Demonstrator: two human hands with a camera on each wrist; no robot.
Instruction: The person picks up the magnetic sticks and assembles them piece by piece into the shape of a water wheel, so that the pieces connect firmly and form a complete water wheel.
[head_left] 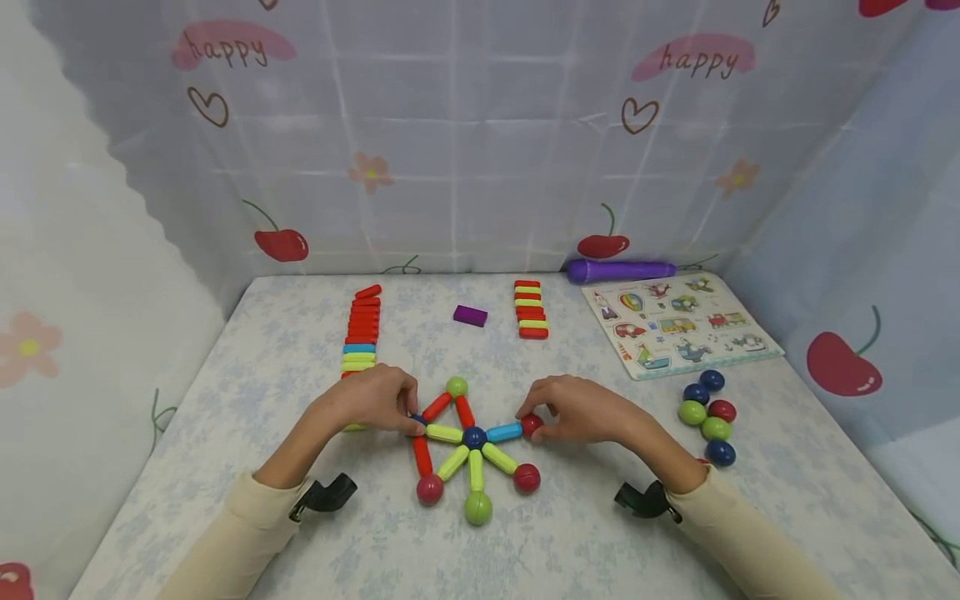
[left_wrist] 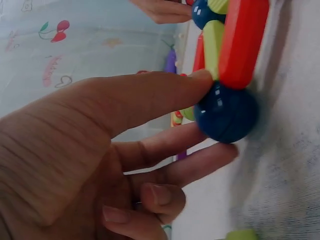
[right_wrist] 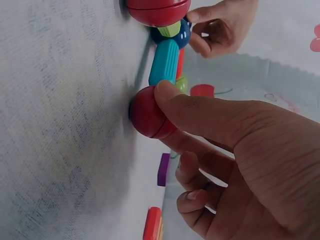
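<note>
A flat, wheel-like figure of toy rods and balls lies on the table, with a dark blue ball point(head_left: 475, 438) at its centre. My left hand point(head_left: 372, 398) pinches the blue ball point(left_wrist: 227, 114) at the figure's left end between thumb and fingers; a yellow-green rod point(head_left: 444, 433) and red rods meet there. On the opposite side, my right hand point(head_left: 581, 408) pinches a red ball point(right_wrist: 149, 114) at the end of a light blue rod point(head_left: 504, 432). Other spokes end in a green ball point(head_left: 457, 387) at the back, and red and green balls at the front.
Stacked rods point(head_left: 365, 321) line the left, partly hidden behind my left hand. Farther back are a purple block point(head_left: 470, 316) and a short rod row point(head_left: 530, 310). At right lie a picture board point(head_left: 678, 325), a purple stick point(head_left: 622, 271) and several loose balls point(head_left: 716, 428).
</note>
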